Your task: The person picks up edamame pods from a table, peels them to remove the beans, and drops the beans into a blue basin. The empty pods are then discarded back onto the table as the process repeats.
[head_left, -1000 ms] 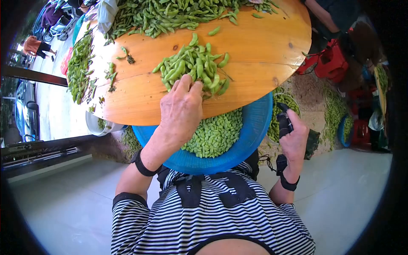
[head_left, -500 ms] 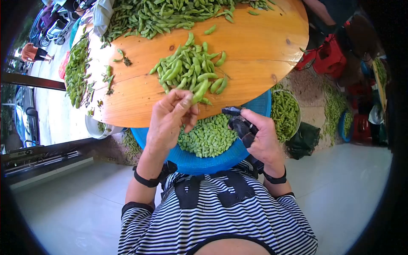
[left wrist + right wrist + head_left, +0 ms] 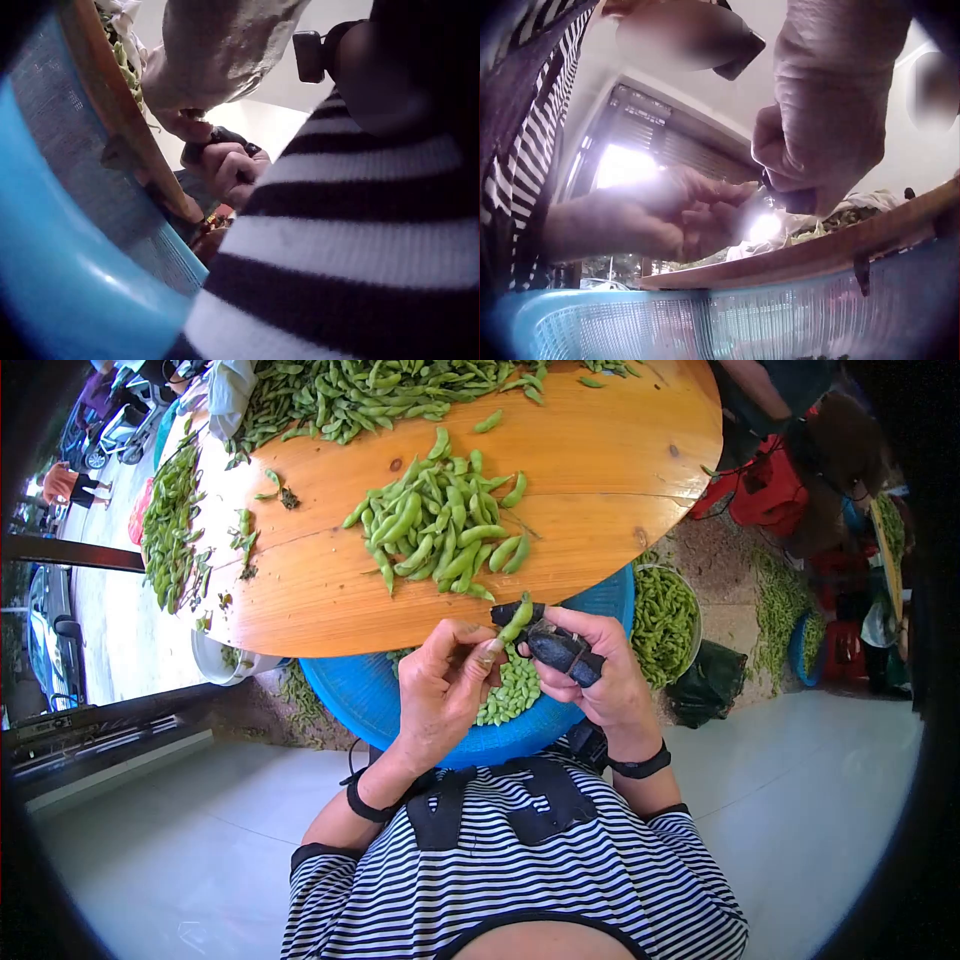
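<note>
1. Left hand (image 3: 445,680): fingers pinch green pod (image 3: 513,625), lower end.
2. Right hand (image 3: 605,670): black-covered fingers curled, gripping same pod.
3. Half a second ago pod was by pod pile (image 3: 440,525), hands apart; now hands meet.
4. Pod just off desk (image 3: 610,490) edge, above blue basin (image 3: 340,695); wood surface extends right of pile.

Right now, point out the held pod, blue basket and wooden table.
Held pod (image 3: 515,623): head view, its middle.
Blue basket (image 3: 348,697): head view, left wall.
Wooden table (image 3: 600,450): head view, bare top.

Bright green pod (image 3: 516,624), blue basket (image 3: 345,705), orange-brown tabletop (image 3: 600,480), black-and-white striped shirt (image 3: 480,885)
</note>
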`<act>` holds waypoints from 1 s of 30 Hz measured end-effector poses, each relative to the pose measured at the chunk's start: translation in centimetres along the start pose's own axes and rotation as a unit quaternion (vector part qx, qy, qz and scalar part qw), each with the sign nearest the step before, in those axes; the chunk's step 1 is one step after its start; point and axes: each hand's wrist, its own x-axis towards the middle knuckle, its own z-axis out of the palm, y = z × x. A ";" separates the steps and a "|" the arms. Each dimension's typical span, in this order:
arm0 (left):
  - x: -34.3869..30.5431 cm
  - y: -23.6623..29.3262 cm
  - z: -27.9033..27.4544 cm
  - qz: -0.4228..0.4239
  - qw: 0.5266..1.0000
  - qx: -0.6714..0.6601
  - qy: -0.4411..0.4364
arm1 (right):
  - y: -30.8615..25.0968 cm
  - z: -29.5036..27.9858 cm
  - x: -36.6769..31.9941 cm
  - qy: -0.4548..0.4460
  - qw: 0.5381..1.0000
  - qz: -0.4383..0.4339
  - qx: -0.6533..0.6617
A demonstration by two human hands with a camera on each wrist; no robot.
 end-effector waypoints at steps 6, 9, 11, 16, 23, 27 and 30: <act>-0.2 0.0 -0.3 -0.037 0.997 -0.050 -0.039 | 0.1 -0.4 -0.4 0.004 0.989 -0.049 -0.141; 0.2 -0.8 -1.1 -0.197 0.883 -0.404 -0.137 | -0.3 -0.3 -0.7 -0.005 0.986 -0.052 -0.155; 0.1 -1.5 -1.2 -0.220 0.861 -0.423 -0.178 | -0.7 -0.5 -1.0 -0.055 0.998 0.013 0.008; 0.7 -0.7 -0.7 -0.158 0.946 -0.235 -0.156 | 0.1 -1.0 -0.8 -0.013 0.979 -0.067 -0.194; 0.7 1.4 -0.2 0.036 0.974 0.216 -0.064 | 0.6 0.1 -0.9 0.013 0.861 -0.196 -0.469; 0.7 2.0 -1.0 0.069 0.949 0.288 -0.112 | 0.8 -0.6 -0.9 0.011 0.854 -0.192 -0.483; 1.0 1.7 -1.7 0.011 0.965 0.212 -0.152 | 1.2 -0.3 -0.7 0.024 0.858 -0.189 -0.477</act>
